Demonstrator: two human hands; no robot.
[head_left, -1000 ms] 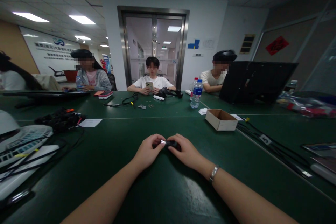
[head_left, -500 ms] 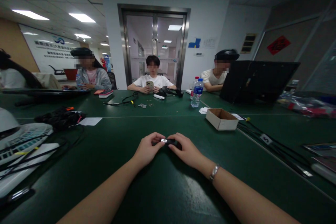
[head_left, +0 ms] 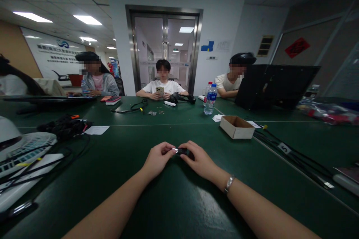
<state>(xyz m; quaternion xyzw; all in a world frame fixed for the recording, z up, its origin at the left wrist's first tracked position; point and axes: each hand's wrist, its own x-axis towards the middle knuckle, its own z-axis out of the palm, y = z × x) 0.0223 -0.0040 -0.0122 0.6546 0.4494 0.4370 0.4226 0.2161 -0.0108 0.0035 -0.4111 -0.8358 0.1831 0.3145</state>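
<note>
Over the middle of the green table, both my hands meet at a small black tube with a shiny silver band [head_left: 183, 151], lying about level between them. My left hand [head_left: 159, 158] pinches its silver end between thumb and fingers. Around the black part from the other side curl the thumb and fingers of my right hand [head_left: 200, 160]; a metal bracelet [head_left: 229, 183] is on that wrist. Much of the tube hides behind my fingers, and its exact kind cannot be made out.
An open cardboard box [head_left: 237, 129] stands right of my hands, near black cables [head_left: 297, 162]. Beyond it are water bottles [head_left: 210, 101] and a monitor [head_left: 275, 86]. A white fan [head_left: 30, 145] is at left. Across the table, a person [head_left: 162, 84] holds a phone; others sit nearby.
My hands stay almost in place on the tube. The silver band shows slightly further right, and the dark part formerly seen inside my left fingers is less visible.
</note>
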